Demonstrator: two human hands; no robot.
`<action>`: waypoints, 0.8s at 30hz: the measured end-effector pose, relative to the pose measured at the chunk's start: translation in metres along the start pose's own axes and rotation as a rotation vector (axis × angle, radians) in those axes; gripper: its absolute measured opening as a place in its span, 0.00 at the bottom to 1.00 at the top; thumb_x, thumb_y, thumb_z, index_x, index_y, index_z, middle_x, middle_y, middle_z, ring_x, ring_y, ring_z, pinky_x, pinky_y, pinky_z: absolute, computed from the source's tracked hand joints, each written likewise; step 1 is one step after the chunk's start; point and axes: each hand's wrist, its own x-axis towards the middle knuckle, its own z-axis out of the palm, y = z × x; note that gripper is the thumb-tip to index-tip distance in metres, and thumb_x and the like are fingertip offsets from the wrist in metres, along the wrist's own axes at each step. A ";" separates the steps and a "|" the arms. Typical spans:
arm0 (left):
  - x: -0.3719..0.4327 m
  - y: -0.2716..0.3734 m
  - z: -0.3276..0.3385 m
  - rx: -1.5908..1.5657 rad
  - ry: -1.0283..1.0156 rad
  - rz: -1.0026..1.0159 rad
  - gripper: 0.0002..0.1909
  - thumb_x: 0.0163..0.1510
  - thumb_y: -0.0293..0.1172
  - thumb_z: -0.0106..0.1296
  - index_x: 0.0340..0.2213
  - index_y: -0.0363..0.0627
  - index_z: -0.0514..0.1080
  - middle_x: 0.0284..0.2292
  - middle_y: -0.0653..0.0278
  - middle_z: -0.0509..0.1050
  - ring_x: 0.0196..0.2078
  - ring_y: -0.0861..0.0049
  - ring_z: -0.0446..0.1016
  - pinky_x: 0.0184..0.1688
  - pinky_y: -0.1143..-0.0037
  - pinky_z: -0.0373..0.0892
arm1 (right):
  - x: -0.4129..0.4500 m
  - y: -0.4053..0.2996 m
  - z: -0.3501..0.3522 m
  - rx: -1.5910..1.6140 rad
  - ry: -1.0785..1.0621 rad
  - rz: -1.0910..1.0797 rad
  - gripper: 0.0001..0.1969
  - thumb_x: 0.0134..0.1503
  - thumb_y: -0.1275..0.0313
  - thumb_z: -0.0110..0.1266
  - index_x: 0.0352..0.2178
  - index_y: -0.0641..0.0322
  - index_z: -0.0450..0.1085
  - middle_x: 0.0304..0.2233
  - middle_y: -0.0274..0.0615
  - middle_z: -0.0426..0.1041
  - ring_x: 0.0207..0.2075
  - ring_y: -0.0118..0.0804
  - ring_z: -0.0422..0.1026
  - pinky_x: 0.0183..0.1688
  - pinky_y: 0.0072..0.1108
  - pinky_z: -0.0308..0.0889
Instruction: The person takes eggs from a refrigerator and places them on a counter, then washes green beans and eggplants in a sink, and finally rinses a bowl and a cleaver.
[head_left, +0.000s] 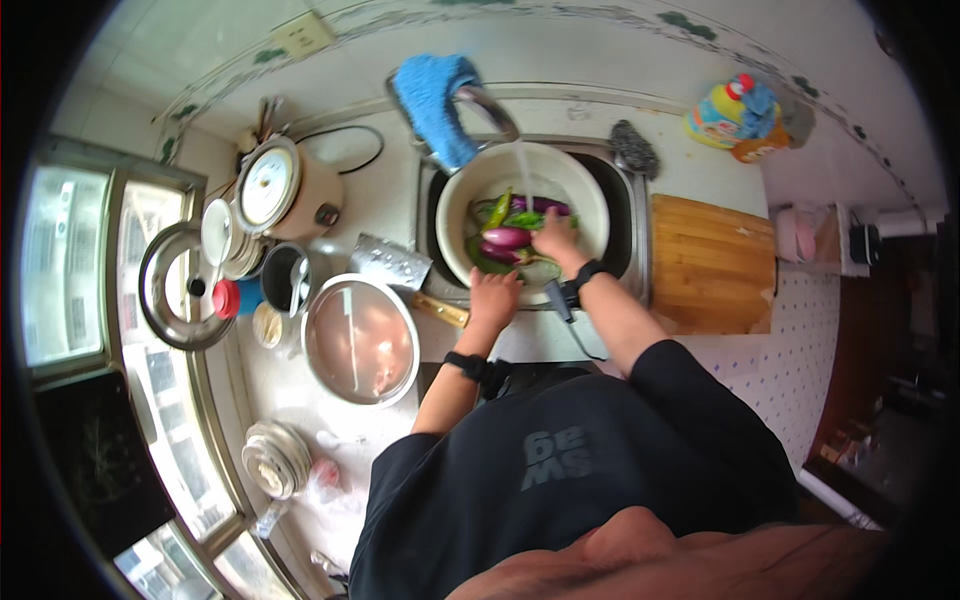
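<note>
A white basin (598, 225) sits in the metal sink with water and vegetables in it. Water runs into it from the faucet (495, 114). Purple eggplants (507, 238), a light green pepper (498, 210) and other green vegetables (523, 220) lie together in the water. My left hand (495, 298) grips the basin's near rim, its fingers bent over the edge and its thumb hard to make out. Inside the basin, my right hand (556, 241) reaches among the eggplants and greens, fingers pointing toward the stream. Whether those fingers hold anything is unclear.
Left of the sink are a cleaver (390, 262), a metal bowl (360, 341) of pinkish liquid and a rice cooker (289, 191). A wooden cutting board (712, 262) lies to the right. A blue cloth (435, 105) drapes the faucet; a steel-wool scrubber (634, 148) lies behind.
</note>
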 end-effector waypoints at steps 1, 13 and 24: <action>-0.001 -0.002 0.003 0.007 0.009 0.011 0.16 0.53 0.41 0.40 0.38 0.49 0.71 0.29 0.63 0.74 0.37 0.68 0.71 0.52 0.56 0.51 | -0.003 -0.010 0.014 -0.041 -0.016 -0.059 0.35 0.48 0.64 0.50 0.56 0.57 0.46 0.55 0.59 0.51 0.59 0.54 0.45 0.59 0.44 0.36; -0.003 -0.009 -0.001 -0.025 -0.156 -0.048 0.17 0.55 0.41 0.34 0.35 0.51 0.72 0.34 0.65 0.74 0.41 0.70 0.69 0.51 0.50 0.49 | -0.023 -0.006 -0.028 -0.309 0.313 -0.643 0.21 0.43 0.77 0.50 0.42 0.49 0.68 0.53 0.40 0.58 0.53 0.49 0.56 0.53 0.33 0.54; -0.005 -0.007 0.002 -0.055 -0.052 -0.071 0.14 0.54 0.41 0.38 0.32 0.51 0.72 0.31 0.67 0.74 0.38 0.70 0.69 0.51 0.54 0.51 | -0.007 -0.011 -0.014 -0.203 -0.199 -0.939 0.23 0.29 0.67 0.66 0.32 0.53 0.70 0.36 0.40 0.66 0.41 0.47 0.63 0.42 0.31 0.63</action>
